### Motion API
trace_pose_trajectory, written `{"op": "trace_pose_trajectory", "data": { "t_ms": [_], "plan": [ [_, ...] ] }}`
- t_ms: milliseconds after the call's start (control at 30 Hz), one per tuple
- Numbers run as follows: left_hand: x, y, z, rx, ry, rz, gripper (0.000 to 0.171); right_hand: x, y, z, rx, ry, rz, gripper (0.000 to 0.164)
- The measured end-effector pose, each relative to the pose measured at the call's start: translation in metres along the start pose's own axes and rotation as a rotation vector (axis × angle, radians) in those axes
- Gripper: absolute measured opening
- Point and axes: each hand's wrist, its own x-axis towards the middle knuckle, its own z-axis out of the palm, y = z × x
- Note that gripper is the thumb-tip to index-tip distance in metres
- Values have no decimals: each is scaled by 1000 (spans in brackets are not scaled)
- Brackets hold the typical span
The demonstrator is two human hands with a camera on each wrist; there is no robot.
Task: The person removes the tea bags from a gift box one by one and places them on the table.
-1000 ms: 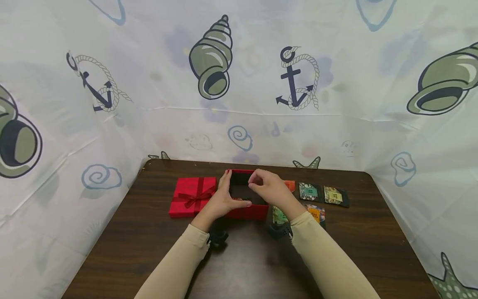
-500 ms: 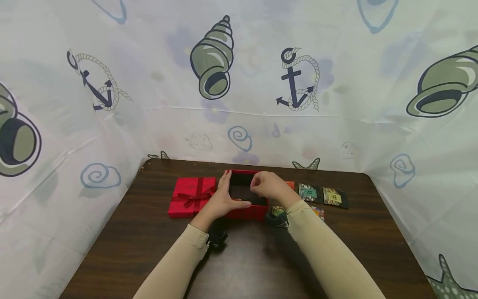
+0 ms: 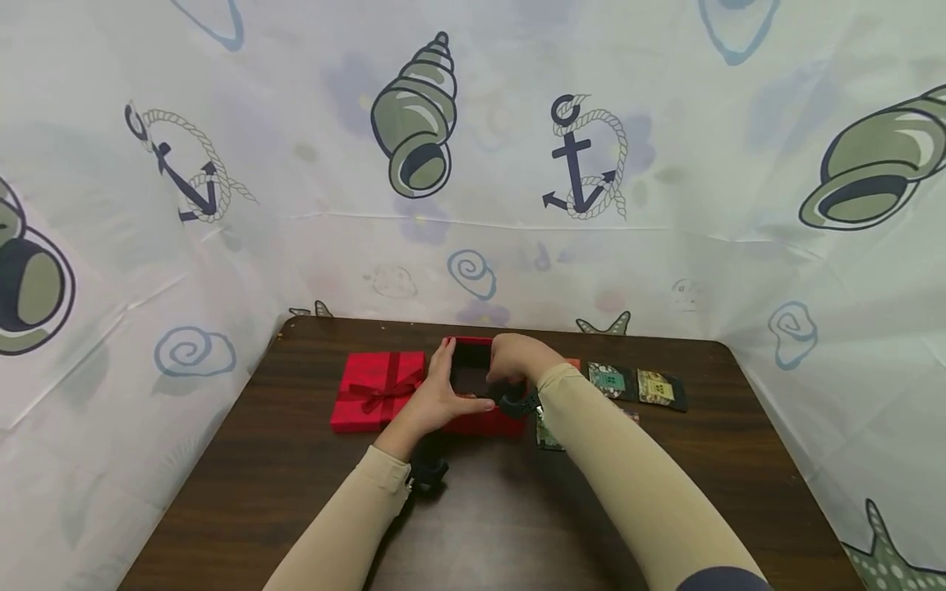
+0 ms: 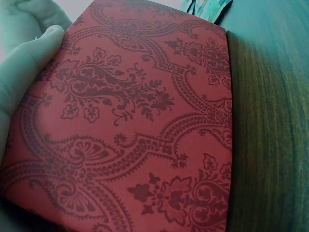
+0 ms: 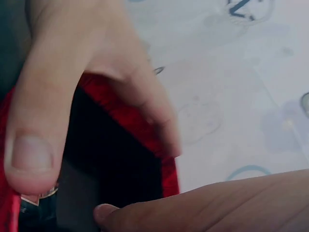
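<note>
In the head view, a red gift box [image 3: 484, 423] stands uncovered at the middle of the table, its inside dark. My left hand [image 3: 431, 400] grips it, thumb over the near wall and fingers at the far left corner. The left wrist view shows its patterned outer wall [image 4: 120, 106] with the thumb at the edge. My right hand [image 3: 517, 359] reaches down into the box from the right; its fingertips are mostly hidden, and I cannot tell whether they hold anything. In the right wrist view, a dark packet [image 5: 36, 215] with a gold print lies inside, below the left thumb [image 5: 36, 145].
A red lid [image 3: 377, 390] with a ribbon bow lies left of the box. To the right lie a green-labelled packet [image 3: 608, 379] and a yellow-labelled packet [image 3: 660, 388]; others are partly behind the right sleeve [image 3: 621, 460]. A patterned white curtain [image 3: 517, 271] hangs behind the table.
My right hand has turned and lowered into the box, its forearm swinging left and covering more of the front packets. The left hand keeps its grip on the box.
</note>
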Motion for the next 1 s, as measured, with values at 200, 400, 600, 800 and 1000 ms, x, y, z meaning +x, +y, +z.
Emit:
{"op": "trace_pose_trajectory", "data": {
  "t_ms": [200, 400, 600, 800, 1000],
  "plan": [
    [0, 0, 2, -11, -2, 20, 137, 14, -1, 9, -72, 40, 6, 17],
    [-1, 2, 1, -23, -1, 7, 139, 27, 2, 6, -89, -46, 1, 17],
    [-1, 1, 1, -20, 0, 0, 139, 32, 0, 3, -124, -108, 23, 19],
    [0, -1, 1, -8, 4, 4, 138, 28, -5, 3, -180, -114, 58, 23],
    [2, -1, 0, 14, 4, 15, 135, 26, -9, 8, -260, -110, 57, 32]
  ]
}}
